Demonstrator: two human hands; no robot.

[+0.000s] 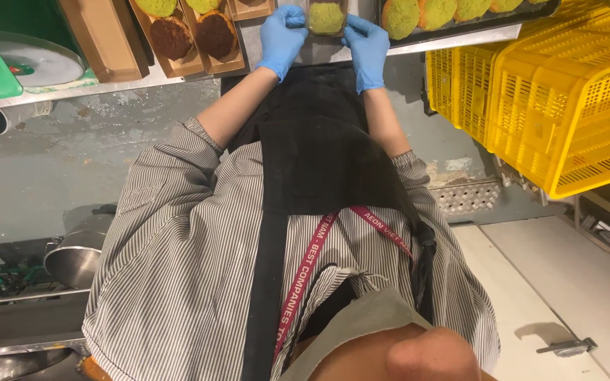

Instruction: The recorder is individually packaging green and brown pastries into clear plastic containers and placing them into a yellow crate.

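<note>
Your left hand and right hand clasp the clear pack holding a green bun on the steel counter — packing step — next needs steady, even closing pressure

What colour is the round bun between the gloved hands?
Green, the round bun in its clear wrapper; head view shows it best.

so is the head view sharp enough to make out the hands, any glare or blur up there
Head view: evenly lit, no strong glare; the left hand and right hand in blue gloves look sharp on the green bun; the yellow crate bows outward at the edge; the near chin is blurred.
</note>
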